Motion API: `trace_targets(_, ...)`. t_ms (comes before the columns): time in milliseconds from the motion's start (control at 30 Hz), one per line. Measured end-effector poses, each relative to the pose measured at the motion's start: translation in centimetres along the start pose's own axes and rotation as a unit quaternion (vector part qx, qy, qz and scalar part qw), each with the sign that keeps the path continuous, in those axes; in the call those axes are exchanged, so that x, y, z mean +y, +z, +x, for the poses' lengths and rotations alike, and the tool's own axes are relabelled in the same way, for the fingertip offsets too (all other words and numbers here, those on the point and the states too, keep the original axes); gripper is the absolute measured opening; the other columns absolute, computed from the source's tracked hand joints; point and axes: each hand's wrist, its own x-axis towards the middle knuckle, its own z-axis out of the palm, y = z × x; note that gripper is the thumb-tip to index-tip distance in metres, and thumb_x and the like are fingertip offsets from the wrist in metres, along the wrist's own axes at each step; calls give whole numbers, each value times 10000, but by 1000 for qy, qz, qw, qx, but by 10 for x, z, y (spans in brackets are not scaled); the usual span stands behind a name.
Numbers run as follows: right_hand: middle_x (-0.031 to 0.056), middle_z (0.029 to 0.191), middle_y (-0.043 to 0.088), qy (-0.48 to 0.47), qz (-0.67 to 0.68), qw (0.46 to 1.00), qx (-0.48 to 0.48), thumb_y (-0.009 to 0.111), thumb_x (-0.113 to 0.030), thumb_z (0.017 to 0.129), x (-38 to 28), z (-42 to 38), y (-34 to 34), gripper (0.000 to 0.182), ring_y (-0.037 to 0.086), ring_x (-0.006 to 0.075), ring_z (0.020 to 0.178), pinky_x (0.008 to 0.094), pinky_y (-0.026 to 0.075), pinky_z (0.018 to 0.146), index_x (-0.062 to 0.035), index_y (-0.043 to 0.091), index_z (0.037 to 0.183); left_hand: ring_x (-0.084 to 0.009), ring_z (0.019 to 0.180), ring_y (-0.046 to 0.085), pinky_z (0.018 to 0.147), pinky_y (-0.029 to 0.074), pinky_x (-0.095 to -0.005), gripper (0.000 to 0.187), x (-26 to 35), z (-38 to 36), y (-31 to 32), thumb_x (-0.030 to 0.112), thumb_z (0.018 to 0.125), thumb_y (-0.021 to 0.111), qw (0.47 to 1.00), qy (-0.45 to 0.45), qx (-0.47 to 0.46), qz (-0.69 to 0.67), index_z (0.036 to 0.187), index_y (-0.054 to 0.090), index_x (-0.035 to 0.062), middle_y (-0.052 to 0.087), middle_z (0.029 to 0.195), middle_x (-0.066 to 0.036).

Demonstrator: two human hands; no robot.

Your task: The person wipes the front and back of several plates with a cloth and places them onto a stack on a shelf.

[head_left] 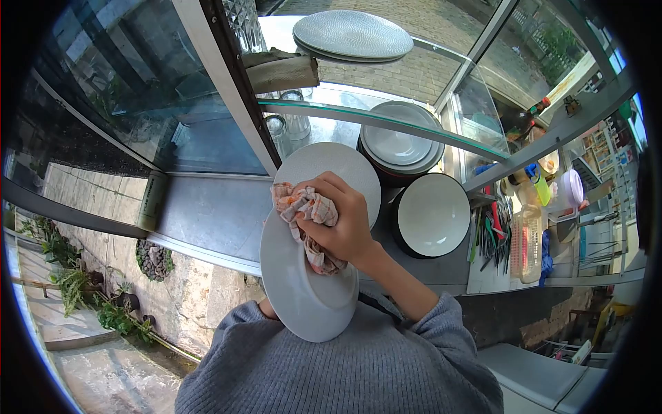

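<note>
A white oval plate (pixel 295 303) is held tilted in front of my chest. My left hand (pixel 267 308) is behind it, gripping it from the far side; only a bit of wrist shows and the fingers are hidden. My right hand (pixel 341 217) is closed around a crumpled checked cloth (pixel 303 205), pressed against the upper face of the plate. Just beyond, a round white plate (pixel 331 160) lies on the metal counter. To the right of my right hand stands a white bowl with a dark outside (pixel 434 215).
Stacked plates (pixel 400 141) sit behind the bowl, with drinking glasses (pixel 296 124) to their left. More plates (pixel 353 34) rest on a glass shelf (pixel 386 124). Cutlery (pixel 493 228) and a plastic basket (pixel 527 241) are at right. A metal window frame (pixel 234 83) rises at left.
</note>
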Motion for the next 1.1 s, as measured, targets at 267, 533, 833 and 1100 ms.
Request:
trace_targets(267, 71, 847, 603, -115, 0, 993, 6, 723, -289, 620, -29, -37, -5, 351, 624, 219, 689, 311, 485, 614, -118, 676, 923, -278, 1249, 386, 1097, 267, -533, 477, 24, 6, -35, 474, 822, 628, 996, 14, -88, 21, 1158, 493, 164, 465, 1101, -101)
trace_targets(533, 41, 907, 597, -160, -26, 987, -16, 729, -272, 561, -3, -63, -14, 420, 598, 201, 695, 312, 458, 577, -167, 657, 961, -225, 1241, 398, 1087, 296, -522, 468, 36, -22, -111, 458, 889, 537, 995, 26, -6, -94, 1235, 455, 154, 453, 1173, -79)
trace_targets(833, 122, 923, 597, 67, 72, 994, 36, 644, -116, 644, 21, -47, -16, 351, 589, 228, 838, 299, 453, 770, 6, 620, 972, -214, 1237, 402, 1083, 308, -501, 442, 17, -17, -39, 433, 912, 505, 992, -35, 102, -68, 1251, 442, 155, 454, 1175, -74)
trace_targets(1100, 112, 940, 591, -28, 60, 997, -28, 678, -254, 667, -6, -59, -20, 440, 590, 237, 786, 311, 461, 697, -47, 641, 1053, -204, 1233, 406, 1078, 320, -480, 418, 37, -30, 27, 408, 936, 474, 974, -93, 204, -44, 1266, 430, 156, 456, 1177, -68)
